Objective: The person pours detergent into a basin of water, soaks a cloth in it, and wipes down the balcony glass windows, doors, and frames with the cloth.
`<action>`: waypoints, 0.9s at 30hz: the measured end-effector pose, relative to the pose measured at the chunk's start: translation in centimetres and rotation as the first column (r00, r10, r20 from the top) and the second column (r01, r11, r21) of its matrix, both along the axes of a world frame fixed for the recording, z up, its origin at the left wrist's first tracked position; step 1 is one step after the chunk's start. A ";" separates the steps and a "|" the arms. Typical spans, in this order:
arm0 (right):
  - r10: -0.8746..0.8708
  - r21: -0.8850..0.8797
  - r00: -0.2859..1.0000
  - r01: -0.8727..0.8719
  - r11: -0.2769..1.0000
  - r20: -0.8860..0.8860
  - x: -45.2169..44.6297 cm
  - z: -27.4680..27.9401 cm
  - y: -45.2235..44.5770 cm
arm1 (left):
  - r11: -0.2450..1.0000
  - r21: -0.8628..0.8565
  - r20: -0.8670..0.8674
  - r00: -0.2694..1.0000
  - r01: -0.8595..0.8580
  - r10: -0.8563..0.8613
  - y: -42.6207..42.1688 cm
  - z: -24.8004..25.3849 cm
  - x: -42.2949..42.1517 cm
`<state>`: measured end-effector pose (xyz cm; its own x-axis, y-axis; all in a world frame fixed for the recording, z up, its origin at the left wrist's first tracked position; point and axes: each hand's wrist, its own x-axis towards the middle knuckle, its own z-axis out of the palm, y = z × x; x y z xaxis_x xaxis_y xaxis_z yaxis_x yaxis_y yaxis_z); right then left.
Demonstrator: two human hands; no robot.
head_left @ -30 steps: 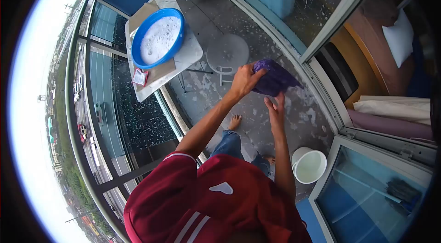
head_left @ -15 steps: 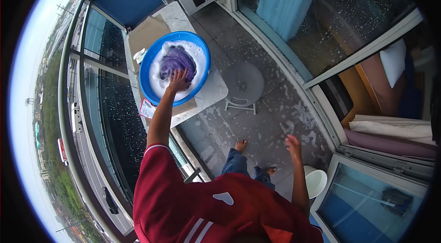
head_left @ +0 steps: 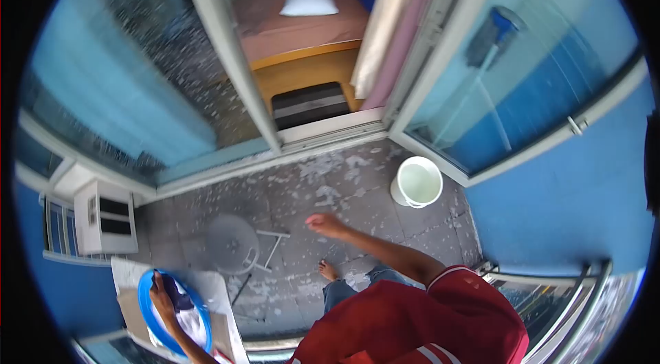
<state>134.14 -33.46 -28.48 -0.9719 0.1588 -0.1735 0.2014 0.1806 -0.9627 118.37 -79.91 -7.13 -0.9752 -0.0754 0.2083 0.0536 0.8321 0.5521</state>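
A blue basin (head_left: pixel 203 319) with purple cloth (head_left: pixel 181 301) and white suds (head_left: pixel 189 325) stands on a marble-patterned table at the lower left. My left hand (head_left: pixel 162 296) reaches over it, its fingers by the far rim and the dark cloth. They are small and blurred, so whether they grip anything cannot be made out. Out over the wet floor, my right hand (head_left: pixel 328 225) hangs in the air with loosely bent fingers and nothing visible in it. Nearest to that hand is a grey round stool (head_left: pixel 232 244) with metal legs.
A white bucket (head_left: pixel 416 182) stands on the foam-spotted tile floor (head_left: pixel 357 189) near the glass door (head_left: pixel 474 82). An air-conditioner unit (head_left: pixel 105 218) is at the left wall. Beyond the open doorway are a dark mat (head_left: pixel 311 104) and a bed (head_left: pixel 295 30).
My view has swung right toward the doorway, so the basin now appears at the lower left. My left hand has shifted from the purple cloth's middle toward the rim.
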 end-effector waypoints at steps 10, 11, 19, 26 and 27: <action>0.206 0.524 0.763 0.197 0.829 -0.613 6.5 14.2 10.7 | 0.399 -0.482 0.088 0.496 0.780 -0.864 48.3 3.0 10.1; 0.144 0.585 0.770 0.334 0.739 -0.622 7.0 14.6 14.0 | 0.339 -0.474 0.226 0.484 0.813 -0.845 53.5 4.1 11.4; 0.077 0.671 0.668 0.740 0.035 -0.740 14.3 37.3 49.1 | 0.068 0.052 -0.554 0.085 0.996 -0.828 85.1 25.4 20.7; 0.102 0.443 0.612 0.667 -0.599 -0.784 12.2 68.3 61.6 | 0.147 0.037 -0.842 0.110 0.988 -0.528 87.6 31.0 16.9; 0.167 0.360 0.564 0.700 -0.617 -0.809 11.4 69.7 64.4 | 0.127 0.059 -0.833 0.119 0.990 -0.541 88.2 28.8 15.8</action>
<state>145.51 30.90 41.27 -0.3605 -0.1272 0.9241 0.6626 0.6624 0.3497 134.16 8.28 21.64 -0.1753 0.3447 0.9222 0.8711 -0.3822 0.3085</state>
